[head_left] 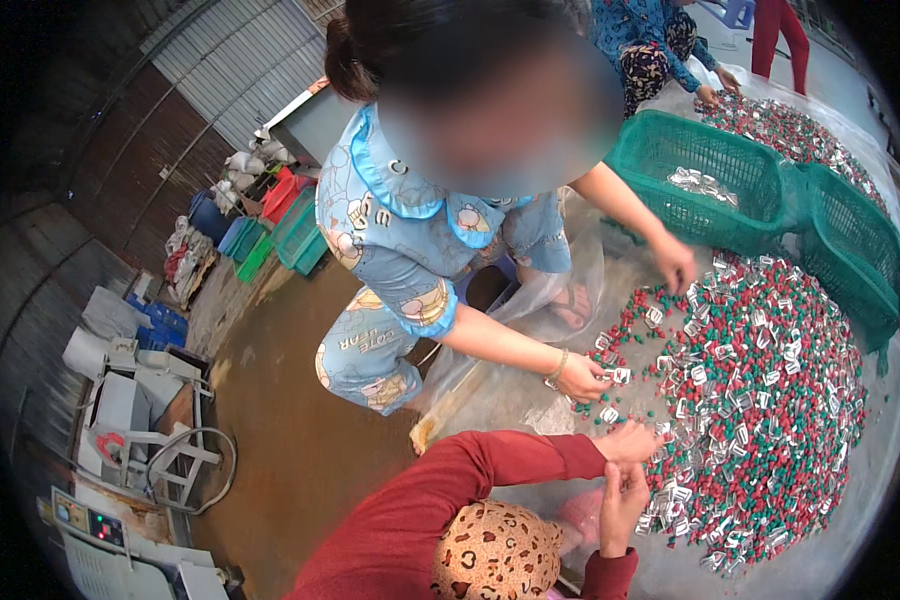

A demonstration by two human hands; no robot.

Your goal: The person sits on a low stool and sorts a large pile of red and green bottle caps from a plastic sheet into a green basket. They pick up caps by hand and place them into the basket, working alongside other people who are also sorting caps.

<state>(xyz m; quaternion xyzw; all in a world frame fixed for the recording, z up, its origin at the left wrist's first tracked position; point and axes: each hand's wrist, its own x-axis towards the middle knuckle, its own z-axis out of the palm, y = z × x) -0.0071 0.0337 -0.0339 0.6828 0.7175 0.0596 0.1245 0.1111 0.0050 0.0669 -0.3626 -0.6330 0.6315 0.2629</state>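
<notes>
My left hand, in a red sleeve, reaches to the near left edge of a wide heap of small red and green pieces mixed with flat white-and-silver pieces. Its fingers are closed, with a small white piece at their tips. Just below, my right hand is raised with its fingertips pressed together against my left wrist; what they hold, if anything, is hidden. Opposite, a co-worker's hand holds a white piece, and the same person's other hand hangs over the heap's far edge.
The heap lies on clear plastic sheeting. Green mesh baskets stand behind it, one with white pieces inside. Leopard-print fabric bulges between my arms. Farther off, another worker's hand touches a second heap. Machines stand at left.
</notes>
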